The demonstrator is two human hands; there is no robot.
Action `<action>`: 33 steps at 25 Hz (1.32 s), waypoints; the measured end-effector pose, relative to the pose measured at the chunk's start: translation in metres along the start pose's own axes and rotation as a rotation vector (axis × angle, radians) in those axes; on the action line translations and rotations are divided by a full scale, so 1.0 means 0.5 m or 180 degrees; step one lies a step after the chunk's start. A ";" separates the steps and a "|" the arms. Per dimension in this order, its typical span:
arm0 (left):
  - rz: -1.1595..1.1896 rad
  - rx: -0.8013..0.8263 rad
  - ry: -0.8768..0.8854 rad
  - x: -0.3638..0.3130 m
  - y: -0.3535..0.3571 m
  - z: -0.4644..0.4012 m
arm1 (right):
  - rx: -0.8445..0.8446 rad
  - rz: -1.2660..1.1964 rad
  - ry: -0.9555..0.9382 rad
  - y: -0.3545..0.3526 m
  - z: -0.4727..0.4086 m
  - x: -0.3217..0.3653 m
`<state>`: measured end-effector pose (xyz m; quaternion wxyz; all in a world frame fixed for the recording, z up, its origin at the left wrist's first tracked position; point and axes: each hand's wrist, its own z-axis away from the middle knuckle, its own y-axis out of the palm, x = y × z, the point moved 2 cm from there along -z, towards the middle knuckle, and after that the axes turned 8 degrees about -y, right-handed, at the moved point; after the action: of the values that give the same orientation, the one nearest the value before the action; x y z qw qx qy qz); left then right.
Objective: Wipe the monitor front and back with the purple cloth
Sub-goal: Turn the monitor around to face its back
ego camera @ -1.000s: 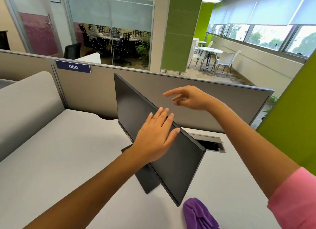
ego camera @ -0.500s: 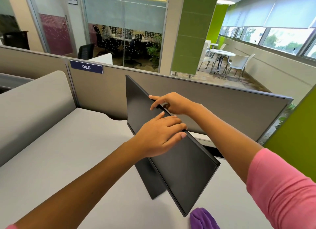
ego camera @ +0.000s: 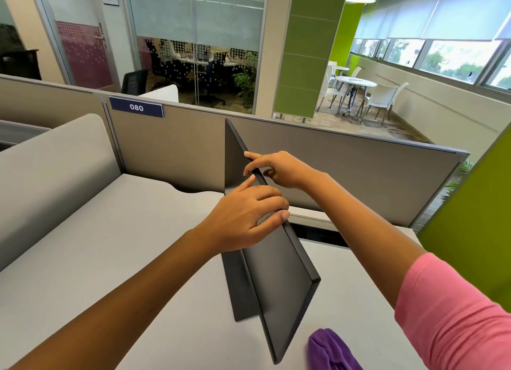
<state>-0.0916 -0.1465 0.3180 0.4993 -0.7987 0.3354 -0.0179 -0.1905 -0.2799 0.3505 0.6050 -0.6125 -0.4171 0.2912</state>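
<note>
A black monitor (ego camera: 279, 281) stands on the grey desk (ego camera: 83, 259), turned nearly edge-on to me with its dark screen facing left. My left hand (ego camera: 246, 217) grips its top edge near the middle, fingers curled over the rim. Farther along that edge my right hand (ego camera: 279, 169) holds the monitor, fingers on the rim and thumb behind. The purple cloth (ego camera: 330, 350) lies crumpled on the desk by the monitor's near corner, touched by neither hand. The monitor's stand base (ego camera: 235, 292) shows below the screen.
A grey partition (ego camera: 177, 148) with an "080" label (ego camera: 136, 107) runs behind the desk. A curved side panel (ego camera: 49, 159) bounds the left. A cable slot (ego camera: 320, 232) opens in the desk behind the monitor. A green wall (ego camera: 475, 231) stands at the right.
Both hands came down onto the monitor's top edge and took hold of it. The monitor has swung round, now closer to edge-on to me.
</note>
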 end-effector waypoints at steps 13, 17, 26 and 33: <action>0.0328 0.0919 -0.1306 -0.023 -0.028 -0.011 | -0.0031 0.0430 0.0265 0.018 0.015 0.010; 0.0179 0.1298 -0.1559 -0.020 -0.043 0.012 | -0.0204 0.0425 0.0367 0.025 0.018 0.010; 0.0057 0.1515 -0.1435 0.034 -0.099 0.048 | -0.0298 0.0455 0.0361 0.032 0.021 0.016; -0.0326 0.1570 -0.1368 0.098 -0.143 0.075 | -0.0377 0.0476 0.0394 0.040 0.014 0.026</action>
<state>-0.0030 -0.1244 0.3424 0.7354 -0.6551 0.1673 0.0453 -0.1871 -0.2637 0.3322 0.5689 -0.6935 -0.3486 0.2720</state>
